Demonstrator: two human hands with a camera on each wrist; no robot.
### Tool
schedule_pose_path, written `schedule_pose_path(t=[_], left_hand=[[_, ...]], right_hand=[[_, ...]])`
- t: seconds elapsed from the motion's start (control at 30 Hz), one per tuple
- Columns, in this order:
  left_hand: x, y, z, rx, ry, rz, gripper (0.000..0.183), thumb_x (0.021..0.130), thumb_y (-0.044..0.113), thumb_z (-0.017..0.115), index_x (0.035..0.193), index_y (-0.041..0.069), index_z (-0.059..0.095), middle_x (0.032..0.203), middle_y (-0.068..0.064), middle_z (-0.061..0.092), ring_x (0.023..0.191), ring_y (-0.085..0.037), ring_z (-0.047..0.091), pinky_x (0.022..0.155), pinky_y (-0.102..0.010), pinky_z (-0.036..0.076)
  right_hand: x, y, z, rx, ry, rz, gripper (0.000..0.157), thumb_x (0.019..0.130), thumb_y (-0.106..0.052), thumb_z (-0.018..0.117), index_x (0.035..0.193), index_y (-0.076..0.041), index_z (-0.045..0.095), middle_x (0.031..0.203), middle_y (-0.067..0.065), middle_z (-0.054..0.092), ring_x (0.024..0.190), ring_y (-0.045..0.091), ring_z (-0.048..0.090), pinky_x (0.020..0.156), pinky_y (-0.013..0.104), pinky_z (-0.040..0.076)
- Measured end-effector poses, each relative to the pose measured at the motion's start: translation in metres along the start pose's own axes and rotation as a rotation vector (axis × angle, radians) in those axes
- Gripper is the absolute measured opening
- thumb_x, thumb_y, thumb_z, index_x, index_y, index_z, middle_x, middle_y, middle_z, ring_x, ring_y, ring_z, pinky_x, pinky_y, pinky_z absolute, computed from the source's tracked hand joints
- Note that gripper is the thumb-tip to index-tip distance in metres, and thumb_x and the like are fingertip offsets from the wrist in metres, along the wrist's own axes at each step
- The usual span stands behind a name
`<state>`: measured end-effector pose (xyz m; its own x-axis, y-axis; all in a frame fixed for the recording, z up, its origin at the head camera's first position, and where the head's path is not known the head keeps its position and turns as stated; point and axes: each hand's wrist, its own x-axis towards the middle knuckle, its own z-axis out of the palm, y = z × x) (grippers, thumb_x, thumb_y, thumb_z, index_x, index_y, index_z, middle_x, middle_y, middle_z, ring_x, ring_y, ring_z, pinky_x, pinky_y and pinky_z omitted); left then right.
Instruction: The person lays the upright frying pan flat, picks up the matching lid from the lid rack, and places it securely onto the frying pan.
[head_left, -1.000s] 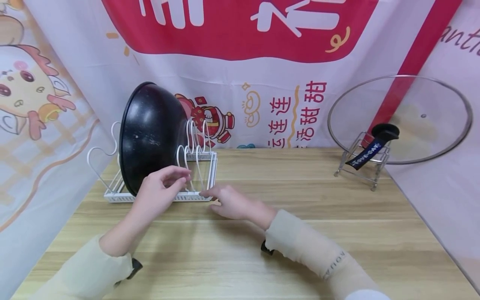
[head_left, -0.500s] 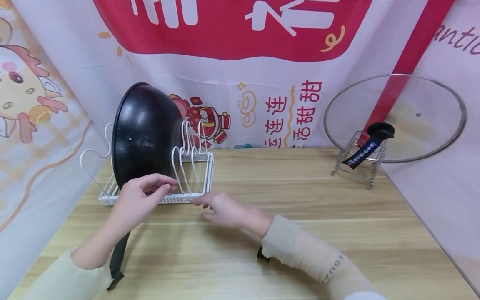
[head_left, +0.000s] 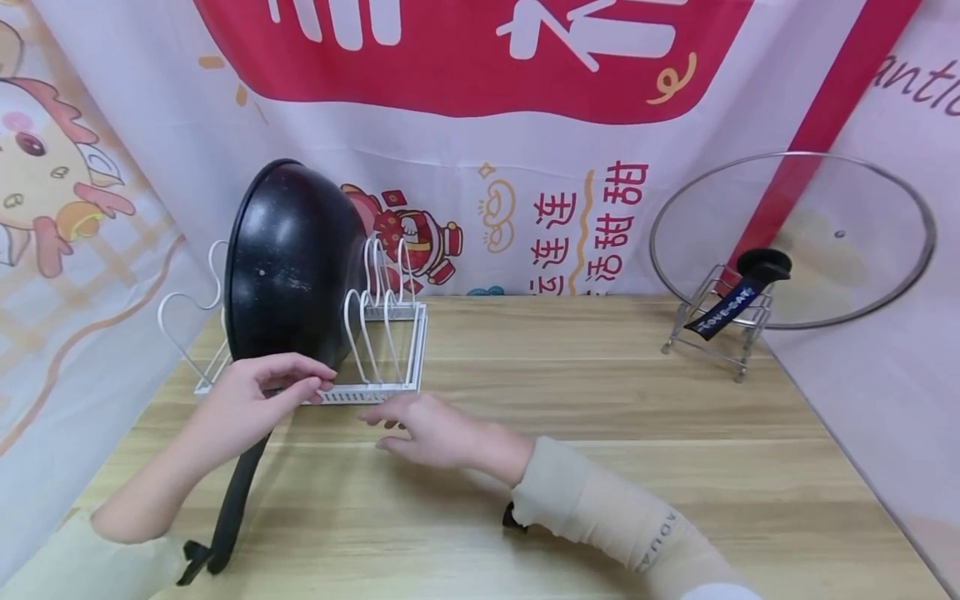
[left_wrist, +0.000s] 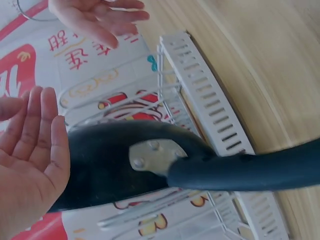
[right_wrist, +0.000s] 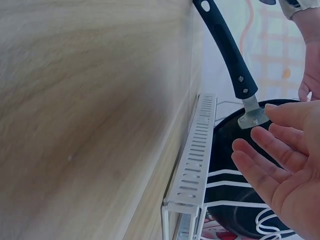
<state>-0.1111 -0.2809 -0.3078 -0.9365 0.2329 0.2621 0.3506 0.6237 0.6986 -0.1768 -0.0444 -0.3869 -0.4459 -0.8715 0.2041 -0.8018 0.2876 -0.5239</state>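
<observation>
A black wok [head_left: 292, 258] stands on its side between the wires of a white dish rack [head_left: 418, 350], its long handle [head_left: 236, 508] reaching toward me over the table. Above the handle's base hovers my left hand [head_left: 243, 408], fingers loosely bent and holding nothing; it hides part of the rack's front rail. Just in front of that rail is my right hand [head_left: 427, 429], also holding nothing, its fingers spread. The left wrist view shows the wok's riveted metal bracket [left_wrist: 155, 155] beside my left palm. In the right wrist view the handle [right_wrist: 225, 50] points past my right fingers.
At the right, a glass lid [head_left: 847, 275] with a black knob [head_left: 765, 265] and dark tag leans upright in a small wire stand [head_left: 741, 375]. A printed cloth [head_left: 465, 208] hangs behind the wooden table [head_left: 600, 400].
My left hand has drawn left and down, exposing more of the wok's handle. My right hand has shifted left, off the rack's right front corner. The wok stays in the rack.
</observation>
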Motion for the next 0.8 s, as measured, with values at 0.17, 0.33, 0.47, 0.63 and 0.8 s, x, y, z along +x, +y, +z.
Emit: schedule_pose_path(t=[0.17, 0.33, 0.47, 0.63, 0.8], left_hand=[[-0.004, -0.011, -0.007, -0.01, -0.033, 0.012, 0.016, 0.098, 0.003, 0.067, 0.112, 0.004, 0.074, 0.097, 0.003, 0.075, 0.08, -0.008, 0.069, 0.071, -0.019, 0.054], [-0.005, -0.021, -0.015, -0.064, -0.08, 0.021, 0.016, 0.099, 0.002, 0.066, 0.113, 0.003, 0.073, 0.096, 0.005, 0.075, 0.082, -0.011, 0.071, 0.073, -0.018, 0.056], [-0.008, -0.029, -0.023, -0.074, -0.124, 0.016, 0.016, 0.099, 0.003, 0.065, 0.114, 0.004, 0.072, 0.099, 0.004, 0.075, 0.086, -0.011, 0.072, 0.077, -0.017, 0.055], [-0.014, -0.038, -0.03, -0.115, -0.136, 0.032, 0.018, 0.099, -0.002, 0.063, 0.115, 0.002, 0.071, 0.101, 0.003, 0.076, 0.087, -0.011, 0.073, 0.076, -0.021, 0.058], [-0.018, -0.041, -0.033, -0.15, -0.159, 0.05, 0.02, 0.099, -0.006, 0.062, 0.115, 0.003, 0.071, 0.1, 0.001, 0.076, 0.087, -0.011, 0.073, 0.073, -0.024, 0.06]], right_hand=[[0.003, -0.003, 0.005, 0.002, 0.003, -0.032, 0.037, 0.099, -0.012, 0.069, 0.135, -0.004, 0.065, 0.125, 0.005, 0.071, 0.115, 0.008, 0.063, 0.092, 0.011, 0.047], [0.005, -0.008, 0.009, 0.032, 0.001, -0.029, 0.037, 0.1, -0.011, 0.068, 0.135, -0.003, 0.064, 0.127, 0.006, 0.07, 0.116, 0.008, 0.064, 0.092, 0.011, 0.047], [0.007, -0.011, 0.016, 0.023, -0.012, -0.046, 0.038, 0.1, -0.012, 0.068, 0.136, -0.004, 0.064, 0.127, 0.005, 0.07, 0.112, 0.007, 0.065, 0.091, 0.008, 0.046], [0.009, -0.013, 0.025, 0.022, -0.019, -0.051, 0.038, 0.099, -0.011, 0.069, 0.137, -0.005, 0.064, 0.125, 0.004, 0.071, 0.105, 0.006, 0.067, 0.089, 0.008, 0.045], [0.008, -0.016, 0.03, 0.005, -0.034, -0.033, 0.038, 0.099, -0.013, 0.069, 0.137, -0.009, 0.065, 0.125, 0.001, 0.07, 0.104, 0.004, 0.066, 0.09, 0.008, 0.045]])
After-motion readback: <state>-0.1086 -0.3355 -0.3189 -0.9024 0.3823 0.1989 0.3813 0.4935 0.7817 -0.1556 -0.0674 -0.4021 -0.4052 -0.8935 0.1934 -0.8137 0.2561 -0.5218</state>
